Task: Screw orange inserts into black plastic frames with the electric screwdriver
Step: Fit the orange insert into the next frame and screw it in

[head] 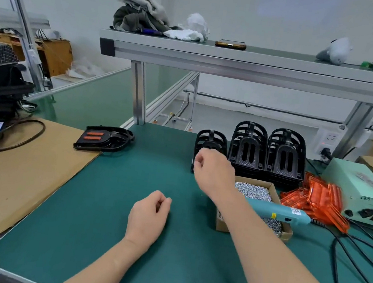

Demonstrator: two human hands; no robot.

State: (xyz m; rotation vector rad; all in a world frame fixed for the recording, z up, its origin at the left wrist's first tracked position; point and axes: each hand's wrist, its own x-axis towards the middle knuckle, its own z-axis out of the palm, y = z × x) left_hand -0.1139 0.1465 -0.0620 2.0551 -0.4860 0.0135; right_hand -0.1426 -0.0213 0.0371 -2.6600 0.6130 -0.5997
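Right hand point(212, 171) at the black frame stack point(212, 139) — left hand point(148, 215) rests on mat point(100, 201).

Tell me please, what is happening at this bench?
A person is working with bare hands. The right hand is at the lowest stack of black plastic frames, fingers curled; whether it grips one is unclear. The left hand rests on the green mat. The teal electric screwdriver lies across the cardboard box of screws, beside the pile of orange inserts. One finished black frame with orange inserts lies at left.
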